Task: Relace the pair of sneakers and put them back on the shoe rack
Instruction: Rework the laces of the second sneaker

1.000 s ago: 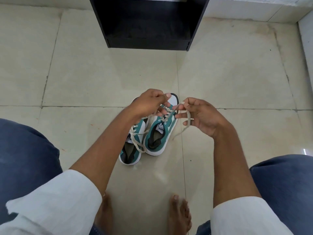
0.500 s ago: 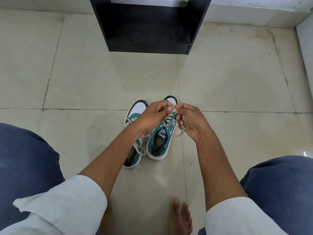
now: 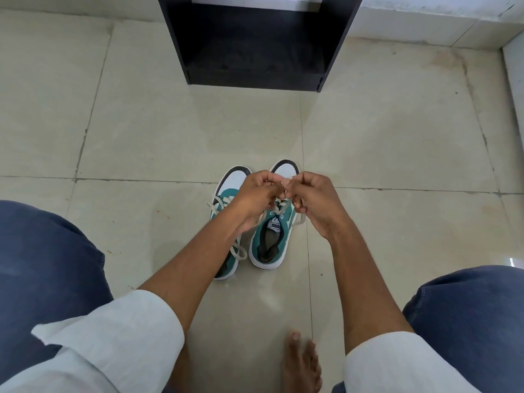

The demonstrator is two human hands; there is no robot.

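Observation:
Two teal and white sneakers stand side by side on the floor, toes pointing away from me. The right sneaker (image 3: 269,242) lies under both hands. My left hand (image 3: 255,194) and my right hand (image 3: 314,199) meet above its laces, fingers pinched on the cream lace (image 3: 283,207); a lace end (image 3: 300,219) hangs below my right hand. The left sneaker (image 3: 226,194) is partly hidden by my left forearm, its lace (image 3: 239,251) loose and looped over the side. The black shoe rack (image 3: 255,78) stands further ahead, its bottom shelf open towards me.
Beige tiled floor (image 3: 170,137) all around. My knees in blue trousers (image 3: 51,265) flank the shoes, and a bare foot (image 3: 300,361) rests near the bottom. A white wall base (image 3: 425,26) runs behind and to the right of the rack.
Both hands came together from apart and lowered onto the right sneaker's laces; the fingers now touch. The view tilted so more of the rack shows.

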